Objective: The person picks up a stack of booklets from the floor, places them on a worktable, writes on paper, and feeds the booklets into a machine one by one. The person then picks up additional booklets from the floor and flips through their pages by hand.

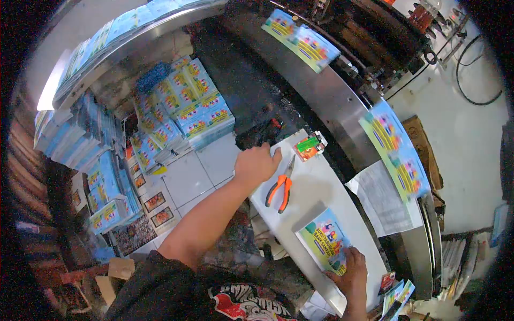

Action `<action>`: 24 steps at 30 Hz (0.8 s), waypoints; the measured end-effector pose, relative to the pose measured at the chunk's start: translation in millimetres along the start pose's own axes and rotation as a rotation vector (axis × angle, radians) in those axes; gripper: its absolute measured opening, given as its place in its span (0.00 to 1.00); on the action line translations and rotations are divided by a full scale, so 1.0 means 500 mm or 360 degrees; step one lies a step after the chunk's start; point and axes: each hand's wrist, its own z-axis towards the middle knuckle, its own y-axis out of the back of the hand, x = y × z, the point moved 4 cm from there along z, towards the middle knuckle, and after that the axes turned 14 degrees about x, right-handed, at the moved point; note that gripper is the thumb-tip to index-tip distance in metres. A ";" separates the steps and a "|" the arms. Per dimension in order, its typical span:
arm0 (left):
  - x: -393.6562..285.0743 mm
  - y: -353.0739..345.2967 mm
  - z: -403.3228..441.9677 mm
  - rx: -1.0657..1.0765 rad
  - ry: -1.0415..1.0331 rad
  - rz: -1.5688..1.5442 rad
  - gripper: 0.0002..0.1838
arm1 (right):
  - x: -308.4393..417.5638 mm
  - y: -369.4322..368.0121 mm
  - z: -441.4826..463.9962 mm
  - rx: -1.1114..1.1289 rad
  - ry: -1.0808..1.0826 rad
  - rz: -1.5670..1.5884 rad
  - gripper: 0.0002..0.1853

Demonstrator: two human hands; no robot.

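Observation:
My left hand (258, 163) is at the far left edge of the narrow white table (316, 187), thumb spread apart and the other fingers partly hidden; I see nothing in it. On the table beside it lie pliers (280, 188) with orange and black handles, jaws pointing away. Toward the near end, my right hand (350, 270) grips the lower right corner of a small stack of booklets (324, 238) with a blue, yellow and green printed cover. The stack lies flat on the table. At the table's far end sits a small box with a green item (308, 144) on it.
Piles of printed sheets (190, 101) stand on the tiled floor, with more stacks (80, 128) at the left. A curved metal rail (342, 96) runs along the right, bearing printed sheets (396, 150) and a white paper (383, 200). Dark machinery (369, 32) stands behind.

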 end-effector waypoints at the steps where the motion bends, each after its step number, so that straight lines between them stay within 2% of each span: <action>1: 0.001 -0.001 0.001 0.0003 0.0004 -0.0002 0.29 | -0.008 -0.006 -0.001 0.0022 -0.0009 0.0028 0.48; 3: 0.002 -0.001 0.003 0.0019 0.0017 -0.0024 0.30 | -0.002 -0.004 -0.005 0.0040 -0.0021 0.0060 0.46; 5: 0.002 0.000 0.004 0.0033 0.0027 -0.0054 0.32 | 0.022 0.016 -0.016 0.0043 -0.0027 0.0180 0.38; 6: 0.001 0.001 0.004 0.0028 0.0028 -0.0049 0.32 | 0.018 0.017 -0.020 0.0042 -0.0027 0.0176 0.38; 8: 0.000 0.002 0.002 0.0023 0.0032 -0.0049 0.32 | -0.018 0.015 -0.030 0.0072 -0.0195 0.0532 0.26; 10: 0.000 0.003 0.001 0.0020 0.0022 -0.0061 0.32 | -0.064 0.060 -0.032 0.0027 -0.0265 0.0310 0.15; 11: 0.001 0.004 0.000 0.0022 0.0023 -0.0062 0.32 | -0.080 0.100 -0.031 -0.0115 -0.0226 0.0404 0.11; 12: 0.000 0.004 0.000 0.0036 0.0029 -0.0061 0.31 | -0.139 0.124 -0.042 -0.0111 -0.0501 0.0305 0.11; 13: 0.000 0.004 0.001 0.0050 0.0034 -0.0060 0.31 | -0.202 0.147 -0.049 -0.0401 -0.0333 -0.0014 0.14; 16: 0.001 0.002 0.001 0.0003 0.0035 -0.0013 0.31 | -0.295 0.382 -0.072 -0.1185 -0.0604 -0.0099 0.22; 19: -0.007 0.013 -0.009 -0.0043 0.0005 -0.0016 0.28 | -0.235 0.485 0.036 -0.1711 -0.0225 0.0004 0.26; 20: -0.008 0.013 -0.011 -0.0044 0.0006 -0.0015 0.28 | -0.274 0.481 0.074 -0.1737 -0.0038 -0.0186 0.26; 21: -0.009 0.016 -0.012 -0.0055 0.0012 -0.0012 0.28 | -0.281 0.459 0.113 -0.1588 -0.0306 -0.0438 0.26; 22: -0.009 0.019 -0.014 -0.0065 0.0020 -0.0010 0.27 | -0.296 0.421 0.162 -0.1496 -0.0199 -0.0412 0.26; 24: -0.002 0.005 -0.008 -0.0091 0.0018 -0.0016 0.27 | -0.318 0.325 0.244 -0.1022 -0.0371 -0.0401 0.22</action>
